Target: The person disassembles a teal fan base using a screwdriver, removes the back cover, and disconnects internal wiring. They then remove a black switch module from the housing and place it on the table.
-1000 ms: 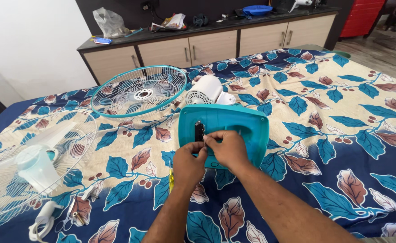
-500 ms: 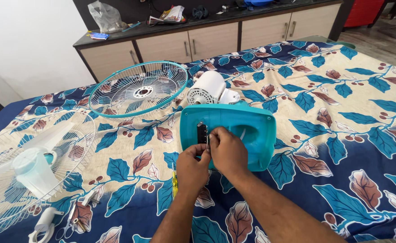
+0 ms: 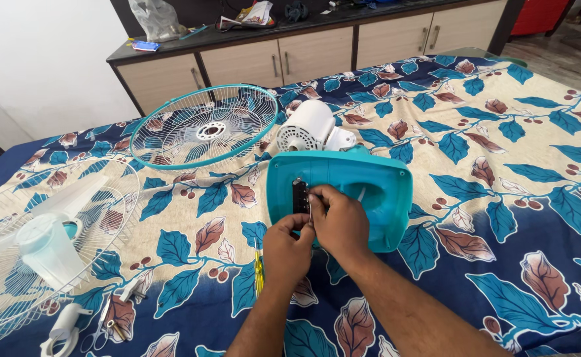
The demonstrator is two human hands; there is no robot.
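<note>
A teal fan base [image 3: 376, 188] lies on the leaf-patterned bedsheet with its hollow side up, and a white motor housing [image 3: 307, 127] sits just behind it. A black switch block [image 3: 299, 196] is set in the base's left part. My left hand [image 3: 285, 250] pinches at the lower end of that block. My right hand [image 3: 338, 221] lies over the base beside it, fingertips closed on a thin small piece next to the block. What that piece is I cannot tell.
A teal fan grille [image 3: 204, 125] lies behind left, and a white grille [image 3: 115, 198] with a translucent blade [image 3: 42, 241] at far left. A yellow-green screwdriver [image 3: 258, 268], scissors [image 3: 99, 327] and a white plastic part [image 3: 62, 327] lie near the front. A cabinet [image 3: 317, 49] stands behind.
Both hands have stayed at the black block with only small finger movements. The view has shifted slightly down and closer.
</note>
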